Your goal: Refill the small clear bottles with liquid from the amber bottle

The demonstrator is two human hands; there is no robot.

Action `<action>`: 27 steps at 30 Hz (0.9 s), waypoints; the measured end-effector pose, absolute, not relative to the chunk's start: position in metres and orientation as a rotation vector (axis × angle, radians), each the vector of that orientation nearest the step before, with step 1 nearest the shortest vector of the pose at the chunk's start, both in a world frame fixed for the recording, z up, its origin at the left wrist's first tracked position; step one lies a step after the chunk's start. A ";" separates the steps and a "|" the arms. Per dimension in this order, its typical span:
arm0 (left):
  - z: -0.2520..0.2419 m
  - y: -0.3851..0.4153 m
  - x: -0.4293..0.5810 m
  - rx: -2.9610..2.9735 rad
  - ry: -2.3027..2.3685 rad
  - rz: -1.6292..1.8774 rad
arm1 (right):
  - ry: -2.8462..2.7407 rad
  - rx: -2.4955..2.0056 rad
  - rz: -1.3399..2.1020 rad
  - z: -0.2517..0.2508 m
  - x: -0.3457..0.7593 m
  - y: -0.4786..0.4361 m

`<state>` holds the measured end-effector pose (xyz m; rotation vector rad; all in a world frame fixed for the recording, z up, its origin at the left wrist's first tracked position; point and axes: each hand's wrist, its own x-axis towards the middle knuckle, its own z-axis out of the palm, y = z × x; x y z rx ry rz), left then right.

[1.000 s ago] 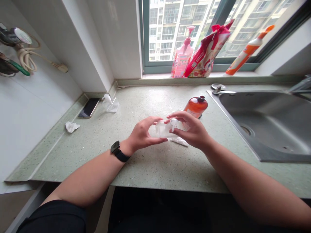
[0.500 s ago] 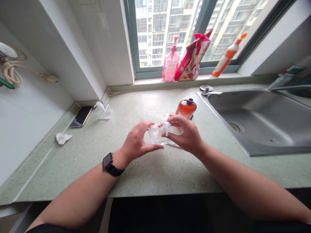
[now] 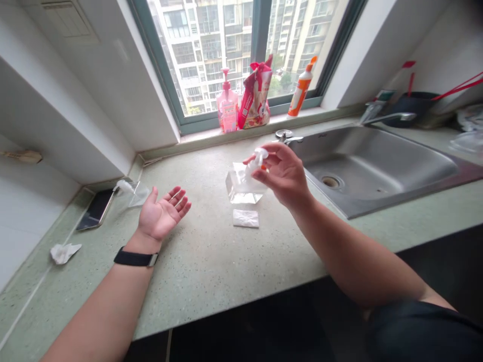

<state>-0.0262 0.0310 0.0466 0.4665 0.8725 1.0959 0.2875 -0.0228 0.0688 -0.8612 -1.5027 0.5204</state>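
Note:
My right hand (image 3: 283,176) is raised above the green speckled counter (image 3: 211,256), its fingers pinched on a white pump head (image 3: 259,157). A clear plastic bag (image 3: 241,187) hangs from the pump head. My left hand (image 3: 163,215) rests further left on the counter, palm up and fingers spread, holding nothing; a black watch (image 3: 135,258) is on its wrist. A small crumpled clear wrapper (image 3: 245,218) lies on the counter just below the bag.
A steel sink (image 3: 377,161) with a tap (image 3: 381,118) lies to the right. On the sill stand a pink pump bottle (image 3: 226,105), a red pouch (image 3: 255,98) and an orange bottle (image 3: 301,90). A phone (image 3: 95,209), another clear bag (image 3: 134,192) and a tissue (image 3: 63,252) lie at the left.
My left hand has let go of the bag and moved left, opening palm up. My right hand has lifted the pump head and bag up and to the right. The view has swung right.

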 end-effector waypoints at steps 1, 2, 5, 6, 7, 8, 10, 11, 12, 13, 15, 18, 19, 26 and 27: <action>0.047 0.032 -0.027 0.435 0.870 1.111 | -1.470 -0.872 0.429 0.073 0.297 -0.020; 0.048 0.032 -0.027 0.413 0.869 1.124 | -1.429 -0.891 0.334 0.077 0.308 -0.017; 0.049 0.031 -0.027 0.388 0.876 1.156 | -1.312 -0.929 0.092 0.081 0.346 -0.002; 0.050 0.031 -0.027 0.382 0.881 1.165 | -1.280 -0.957 0.046 0.080 0.358 0.004; 0.050 0.032 -0.027 0.373 0.886 1.174 | -1.245 -0.991 -0.001 0.078 0.370 0.010; 0.051 0.032 -0.028 0.361 0.892 1.186 | -1.208 -1.030 -0.045 0.074 0.381 0.015; 0.053 0.033 -0.030 0.344 0.910 1.213 | -1.157 -1.131 -0.098 0.065 0.399 0.025; 0.054 0.034 -0.032 0.343 0.916 1.232 | -1.135 -1.187 -0.106 0.059 0.405 0.029; 0.055 0.035 -0.034 0.344 0.930 1.244 | -1.108 -1.235 -0.109 0.054 0.410 0.033; 0.056 0.035 -0.036 0.354 0.942 1.261 | -1.079 -1.272 -0.105 0.049 0.413 0.036; 0.058 0.036 -0.039 0.391 0.953 1.288 | -1.050 -1.366 -0.073 0.040 0.417 0.040; 0.059 0.036 -0.040 0.426 0.968 1.307 | -1.065 -1.513 -0.057 0.031 0.416 0.045; 0.058 0.036 -0.040 0.432 0.972 1.307 | -1.080 -1.544 -0.058 0.029 0.414 0.046; 0.045 0.039 -0.038 0.433 0.993 1.303 | -1.160 -1.657 -0.065 0.014 0.402 0.059; 0.044 0.040 -0.038 0.434 0.990 1.310 | -1.159 -1.674 -0.064 0.011 0.401 0.062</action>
